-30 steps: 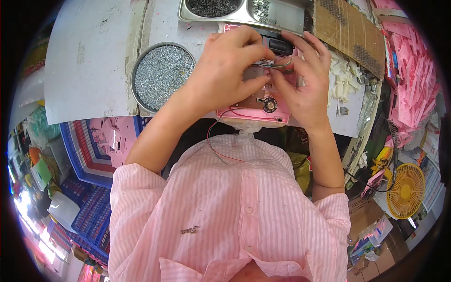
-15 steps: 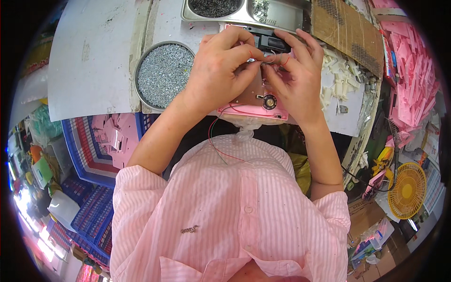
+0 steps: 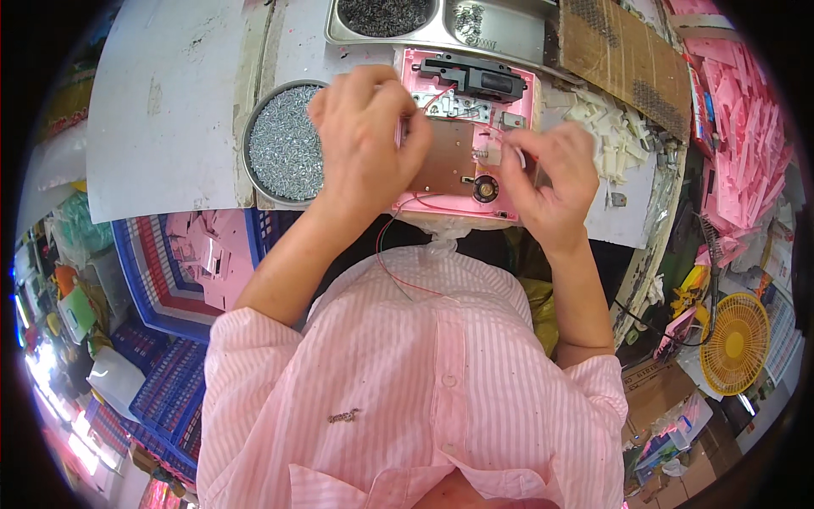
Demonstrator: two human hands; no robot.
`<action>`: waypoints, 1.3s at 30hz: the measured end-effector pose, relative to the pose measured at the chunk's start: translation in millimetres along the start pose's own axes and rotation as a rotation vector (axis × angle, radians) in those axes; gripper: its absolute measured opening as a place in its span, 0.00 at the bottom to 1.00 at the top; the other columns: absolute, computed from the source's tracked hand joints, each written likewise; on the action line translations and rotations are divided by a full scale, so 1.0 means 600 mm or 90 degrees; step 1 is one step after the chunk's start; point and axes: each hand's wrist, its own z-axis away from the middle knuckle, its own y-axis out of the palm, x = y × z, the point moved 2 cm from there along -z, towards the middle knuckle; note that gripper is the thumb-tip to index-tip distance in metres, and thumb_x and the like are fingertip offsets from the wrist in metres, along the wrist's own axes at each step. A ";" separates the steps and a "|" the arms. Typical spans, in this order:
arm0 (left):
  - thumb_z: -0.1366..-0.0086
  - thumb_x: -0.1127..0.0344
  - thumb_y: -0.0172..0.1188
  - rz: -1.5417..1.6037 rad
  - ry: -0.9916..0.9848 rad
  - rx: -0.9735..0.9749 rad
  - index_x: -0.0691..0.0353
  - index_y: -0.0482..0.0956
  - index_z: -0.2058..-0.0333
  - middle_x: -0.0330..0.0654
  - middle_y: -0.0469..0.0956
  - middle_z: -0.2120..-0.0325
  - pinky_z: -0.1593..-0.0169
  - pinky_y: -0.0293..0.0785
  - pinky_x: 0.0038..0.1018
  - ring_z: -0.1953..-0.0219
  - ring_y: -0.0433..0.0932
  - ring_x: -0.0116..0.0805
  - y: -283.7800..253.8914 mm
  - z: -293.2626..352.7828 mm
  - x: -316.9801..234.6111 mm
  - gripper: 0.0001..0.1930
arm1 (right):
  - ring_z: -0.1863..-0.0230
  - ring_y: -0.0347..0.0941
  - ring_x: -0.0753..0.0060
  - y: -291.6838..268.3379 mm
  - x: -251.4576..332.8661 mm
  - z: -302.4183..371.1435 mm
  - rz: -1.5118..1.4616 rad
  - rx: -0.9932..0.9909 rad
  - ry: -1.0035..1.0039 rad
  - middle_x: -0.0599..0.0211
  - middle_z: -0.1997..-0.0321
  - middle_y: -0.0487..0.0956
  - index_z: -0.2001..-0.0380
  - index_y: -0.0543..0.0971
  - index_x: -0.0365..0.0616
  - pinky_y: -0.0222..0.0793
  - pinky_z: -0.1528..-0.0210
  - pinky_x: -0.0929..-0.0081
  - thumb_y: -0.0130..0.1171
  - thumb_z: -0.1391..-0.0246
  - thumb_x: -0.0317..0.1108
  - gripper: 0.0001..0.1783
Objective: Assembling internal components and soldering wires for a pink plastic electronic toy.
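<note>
A pink plastic casing (image 3: 529,102) lies open at the table's near edge. Inside it are a long black plastic module (image 3: 483,81), a brown board (image 3: 447,161), a metal-looking strip (image 3: 458,106), a small coil spring (image 3: 481,154) and a round black part (image 3: 486,188). My left hand (image 3: 365,136) is closed at the casing's left side, its thumb and fingers around the rim. Over the right side, my right hand (image 3: 555,174) pinches a small white piece (image 3: 520,156); its fingers are partly blurred. Thin red and green wires (image 3: 381,254) trail from the casing onto my shirt.
A round tin of small silver screws (image 3: 284,144) stands left. Behind is a steel tray (image 3: 517,34) with dark screws and springs. Cardboard (image 3: 627,64) and loose white plastic pieces (image 3: 615,136) lie right. A blue basket (image 3: 144,280) holds pink parts below the table's left side.
My hands have drawn apart from their meeting point over the casing. The left went to its left rim, the right toward its right side, uncovering the black module and metal strip.
</note>
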 end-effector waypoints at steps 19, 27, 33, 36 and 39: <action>0.37 0.78 0.60 0.452 -0.012 0.284 0.69 0.79 0.64 0.43 0.78 0.68 0.62 0.72 0.25 0.68 0.76 0.32 0.025 -0.046 -0.061 0.03 | 0.65 0.77 0.79 -0.264 -0.123 0.157 -0.107 -0.400 0.417 0.68 0.68 0.82 0.64 0.81 0.37 0.73 0.60 0.80 0.61 0.43 0.24 0.04; 0.38 0.76 0.62 0.341 0.097 0.285 0.67 0.79 0.66 0.44 0.76 0.70 0.68 0.72 0.27 0.72 0.77 0.34 0.013 -0.057 -0.100 0.03 | 0.78 0.67 0.78 -0.469 -0.244 0.293 -0.348 -0.810 0.467 0.71 0.73 0.74 0.63 0.76 0.43 0.63 0.77 0.77 0.64 0.39 0.32 0.07; 0.44 0.70 0.69 0.272 0.068 0.192 0.62 0.82 0.70 0.38 0.76 0.68 0.61 0.71 0.33 0.65 0.75 0.38 0.017 -0.060 -0.080 0.05 | 0.80 0.63 0.81 -0.553 -0.219 0.385 -0.177 -0.892 0.431 0.71 0.77 0.69 0.64 0.76 0.41 0.65 0.66 0.75 0.62 0.41 0.35 0.09; 0.48 0.67 0.71 0.180 0.091 0.132 0.57 0.84 0.73 0.35 0.76 0.64 0.54 0.64 0.37 0.60 0.72 0.41 0.032 -0.056 -0.073 0.05 | 0.82 0.57 0.74 -0.524 -0.174 0.401 -0.459 -0.826 0.326 0.71 0.83 0.58 0.64 0.75 0.37 0.79 0.46 0.60 0.57 0.41 0.40 0.14; 0.48 0.67 0.72 0.150 0.088 0.127 0.58 0.85 0.71 0.36 0.75 0.62 0.51 0.61 0.35 0.58 0.70 0.39 0.045 -0.049 -0.080 0.06 | 0.76 0.69 0.74 -0.339 -0.085 0.267 -0.255 -0.775 0.412 0.66 0.74 0.71 0.64 0.74 0.37 0.78 0.54 0.69 0.58 0.42 0.36 0.11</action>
